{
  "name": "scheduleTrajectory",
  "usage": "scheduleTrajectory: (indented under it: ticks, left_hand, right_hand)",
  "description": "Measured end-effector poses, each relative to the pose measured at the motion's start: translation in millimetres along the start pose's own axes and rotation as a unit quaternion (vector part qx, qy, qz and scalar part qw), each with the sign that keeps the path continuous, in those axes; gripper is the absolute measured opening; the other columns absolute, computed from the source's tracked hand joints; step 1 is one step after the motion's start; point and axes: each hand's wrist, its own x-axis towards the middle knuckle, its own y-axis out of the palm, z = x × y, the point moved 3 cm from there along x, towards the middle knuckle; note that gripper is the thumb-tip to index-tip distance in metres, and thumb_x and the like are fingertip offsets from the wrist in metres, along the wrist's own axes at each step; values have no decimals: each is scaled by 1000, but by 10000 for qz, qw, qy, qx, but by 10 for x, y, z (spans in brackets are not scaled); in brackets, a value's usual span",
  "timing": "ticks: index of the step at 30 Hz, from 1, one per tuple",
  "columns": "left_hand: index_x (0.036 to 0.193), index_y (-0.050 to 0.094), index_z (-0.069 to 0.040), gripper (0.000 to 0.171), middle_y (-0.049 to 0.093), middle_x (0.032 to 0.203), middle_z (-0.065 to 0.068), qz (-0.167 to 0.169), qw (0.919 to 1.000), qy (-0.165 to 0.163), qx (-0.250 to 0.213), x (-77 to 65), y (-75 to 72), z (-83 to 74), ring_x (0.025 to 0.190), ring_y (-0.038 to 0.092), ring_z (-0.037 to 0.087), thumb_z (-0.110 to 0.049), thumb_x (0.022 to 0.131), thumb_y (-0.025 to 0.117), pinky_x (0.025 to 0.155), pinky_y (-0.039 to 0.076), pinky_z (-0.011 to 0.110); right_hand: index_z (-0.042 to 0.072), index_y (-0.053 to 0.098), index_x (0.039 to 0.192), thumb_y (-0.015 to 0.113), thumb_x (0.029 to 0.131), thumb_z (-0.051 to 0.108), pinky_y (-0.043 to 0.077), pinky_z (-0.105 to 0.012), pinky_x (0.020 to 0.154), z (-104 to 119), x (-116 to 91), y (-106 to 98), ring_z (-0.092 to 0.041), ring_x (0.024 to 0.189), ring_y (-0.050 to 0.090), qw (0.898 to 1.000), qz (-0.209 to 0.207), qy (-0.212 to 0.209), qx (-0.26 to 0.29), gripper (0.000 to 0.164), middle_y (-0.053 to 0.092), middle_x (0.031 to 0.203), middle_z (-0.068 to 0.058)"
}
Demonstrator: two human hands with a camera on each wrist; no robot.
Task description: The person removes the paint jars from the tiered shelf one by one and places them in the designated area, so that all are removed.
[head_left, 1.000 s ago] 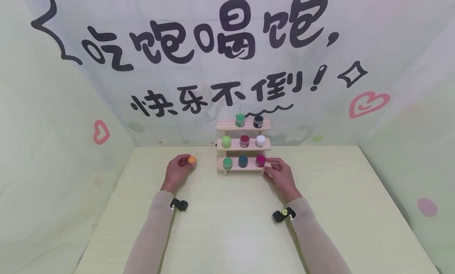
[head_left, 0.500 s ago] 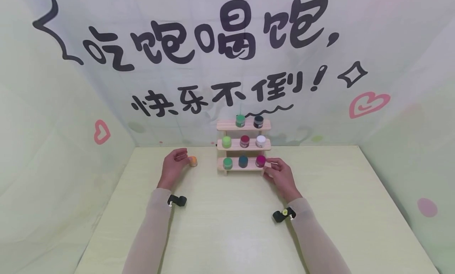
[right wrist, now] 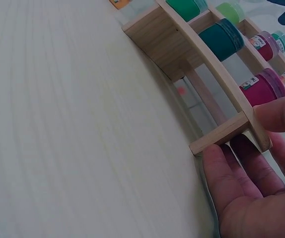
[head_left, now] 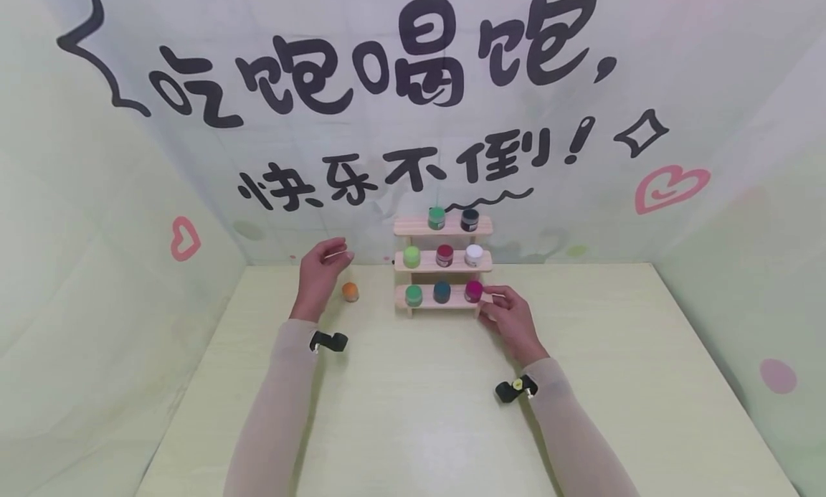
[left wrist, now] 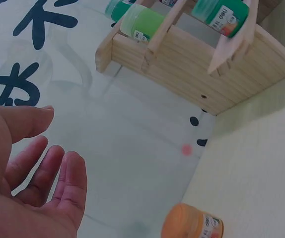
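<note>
My left hand [head_left: 317, 278] is raised behind and left of an orange-lidded paint jar [head_left: 350, 292], its fingers loosely bent around nothing. In the left wrist view that jar [left wrist: 179, 223] stands by itself on the table, apart from the hand. A three-tier wooden display rack [head_left: 416, 230] carries several small paint jars. My right hand [head_left: 513, 321] holds the right end of the rack's lowest shelf. In the right wrist view the thumb [right wrist: 279, 114] lies at the shelf edge beside a magenta jar [right wrist: 261, 89], with the other fingers curled below the shelf by the leg.
On the top shelf stand a green jar [head_left: 436, 218] and a black jar [head_left: 470, 219]. Light green, dark red and white [head_left: 474, 254] jars line the middle shelf. The rack stands near the back edge of the pale table [head_left: 413, 396], before a printed cloth wall [head_left: 361, 131].
My left hand has let go of the orange jar and moved up and back from it, leaving the jar on the table. The right hand stays at the rack.
</note>
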Motion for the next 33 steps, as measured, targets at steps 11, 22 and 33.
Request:
scheduleTrajectory:
  ticks: [11,22,33]
  left_hand:
    - [135,67,-5,41,69,128,14,99,9986,442,-289,137,366,-411,113,69,17,-14,97,78,99,61,28]
    - [132,68,-6,40,70,129,16,407,9969,662,-108,227,791,-633,115,68,24,-15,95,79,105,58,36]
    - [129,70,-13,38,70,125,8,456,9966,550,417,309,1163,-811,116,67,24,-22,94,80,105,58,36]
  right_hand:
    - [9,62,134,67,98,2,65,-31,91,15,-30,15,-22,108,70,9999,-74,-90,90,38,71,113,-7]
    - [9,61,138,66,99,1,61,-37,101,10,-52,15,-26,120,69,10000,-92,-15,-10,41,66,139,-20]
    - [9,61,138,66,98,2,61,-36,102,2,-20,15,-30,125,68,9999,-74,-51,56,41,66,137,-20]
